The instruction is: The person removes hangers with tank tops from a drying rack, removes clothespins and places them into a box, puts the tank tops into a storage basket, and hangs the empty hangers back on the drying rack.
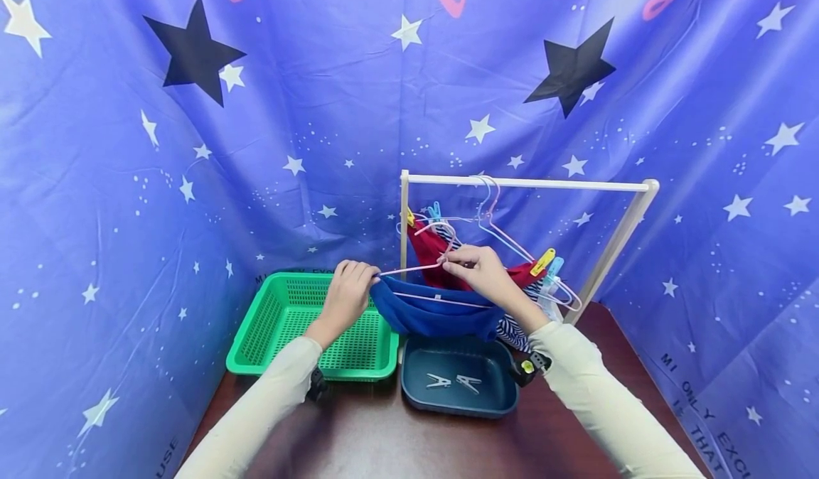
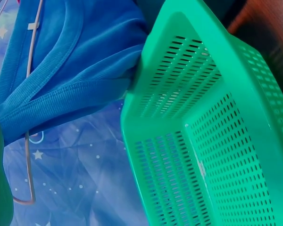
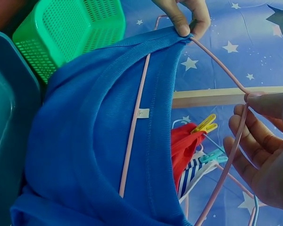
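A blue shirt hangs above the table with a pink hanger partly inside its neck opening. My left hand pinches the shirt's ribbed collar at one side, right where the hanger's arm crosses the edge. With thumb and fingers, my right hand holds the hanger near the base of its hook. The hanger's lower bar runs behind the front of the collar, past a small white label. In the left wrist view, one hanger end sticks out beyond the collar, and only a sliver of the left hand shows.
A white rack stands behind, bearing hangers with a red garment and striped clothing held by yellow and blue clips. At left sits a green basket. In front, a dark blue tray holds two clothespins.
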Tool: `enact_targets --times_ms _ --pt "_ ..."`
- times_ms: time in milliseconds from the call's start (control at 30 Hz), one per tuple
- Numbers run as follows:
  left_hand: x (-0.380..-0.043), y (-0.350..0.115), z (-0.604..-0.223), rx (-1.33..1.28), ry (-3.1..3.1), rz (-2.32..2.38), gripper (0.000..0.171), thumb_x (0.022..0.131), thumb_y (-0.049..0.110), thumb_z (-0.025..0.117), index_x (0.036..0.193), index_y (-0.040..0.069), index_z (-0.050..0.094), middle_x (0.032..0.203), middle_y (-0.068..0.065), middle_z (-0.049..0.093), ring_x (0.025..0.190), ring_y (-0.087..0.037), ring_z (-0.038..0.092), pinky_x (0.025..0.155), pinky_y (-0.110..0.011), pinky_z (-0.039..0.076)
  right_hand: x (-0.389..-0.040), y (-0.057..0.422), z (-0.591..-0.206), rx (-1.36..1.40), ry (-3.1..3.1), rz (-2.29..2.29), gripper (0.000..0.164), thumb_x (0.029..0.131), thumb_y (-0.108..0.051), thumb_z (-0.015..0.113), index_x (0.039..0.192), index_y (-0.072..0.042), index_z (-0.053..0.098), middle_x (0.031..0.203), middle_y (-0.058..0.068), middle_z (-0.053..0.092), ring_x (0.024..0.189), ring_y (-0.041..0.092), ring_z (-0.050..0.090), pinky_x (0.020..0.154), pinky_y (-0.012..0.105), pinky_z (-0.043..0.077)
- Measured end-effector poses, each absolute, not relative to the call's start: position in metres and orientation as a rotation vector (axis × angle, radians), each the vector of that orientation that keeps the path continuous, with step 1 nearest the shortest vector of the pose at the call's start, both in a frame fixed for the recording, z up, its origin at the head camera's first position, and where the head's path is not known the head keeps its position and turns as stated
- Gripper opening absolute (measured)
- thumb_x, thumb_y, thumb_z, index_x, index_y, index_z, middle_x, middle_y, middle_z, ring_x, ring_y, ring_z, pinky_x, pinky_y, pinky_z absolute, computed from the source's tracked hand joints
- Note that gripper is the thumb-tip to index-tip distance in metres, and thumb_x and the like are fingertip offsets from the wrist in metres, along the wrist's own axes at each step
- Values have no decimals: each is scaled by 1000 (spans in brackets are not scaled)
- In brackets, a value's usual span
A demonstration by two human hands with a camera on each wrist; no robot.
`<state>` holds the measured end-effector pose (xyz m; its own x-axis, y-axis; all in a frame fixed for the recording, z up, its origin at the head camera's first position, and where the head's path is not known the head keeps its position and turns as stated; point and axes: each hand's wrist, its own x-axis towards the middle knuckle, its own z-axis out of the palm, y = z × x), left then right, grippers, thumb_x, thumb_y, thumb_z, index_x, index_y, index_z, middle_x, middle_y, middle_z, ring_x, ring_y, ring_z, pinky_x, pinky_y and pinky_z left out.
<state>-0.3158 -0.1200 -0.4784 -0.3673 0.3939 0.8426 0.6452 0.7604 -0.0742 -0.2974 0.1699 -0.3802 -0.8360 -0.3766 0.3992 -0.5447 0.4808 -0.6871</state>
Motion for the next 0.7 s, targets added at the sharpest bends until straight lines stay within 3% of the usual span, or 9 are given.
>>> enact_targets --times_ms 200,467,633,700 --pt "-318 -123 -480 -794 -1956 -340 6 96 8 66 98 3 67 89 -7 70 84 -24 65 87 -41 52 -298 173 -381 819 -2512 1249 13 94 -7 72 102 -2 80 100 16 76 90 24 67 78 16 52" --pt "-320 -124 -483 -772 -1984 -383 3 95 6 67 97 4 67 88 -8 70 83 -26 64 87 -43 51 -300 181 -384 778 -2545 1228 13 94 -7 71 103 -1 80 102 17 77 94 25 69 82 24 55" --pt "-321 -122 -482 -759 -1993 -389 7 98 7 63 95 3 67 88 -9 70 82 -27 65 87 -42 52 -296 184 -382 730 -2586 1292 17 96 -9 70 106 2 78 96 19 77 78 13 66 67 19 52" --pt "-322 -122 -482 -748 -1992 -392 5 97 5 65 94 2 66 86 -9 69 81 -27 64 87 -43 52 -295 186 -380 718 -2602 1308 17 96 -9 69 105 2 78 92 20 76 73 14 64 61 18 51"
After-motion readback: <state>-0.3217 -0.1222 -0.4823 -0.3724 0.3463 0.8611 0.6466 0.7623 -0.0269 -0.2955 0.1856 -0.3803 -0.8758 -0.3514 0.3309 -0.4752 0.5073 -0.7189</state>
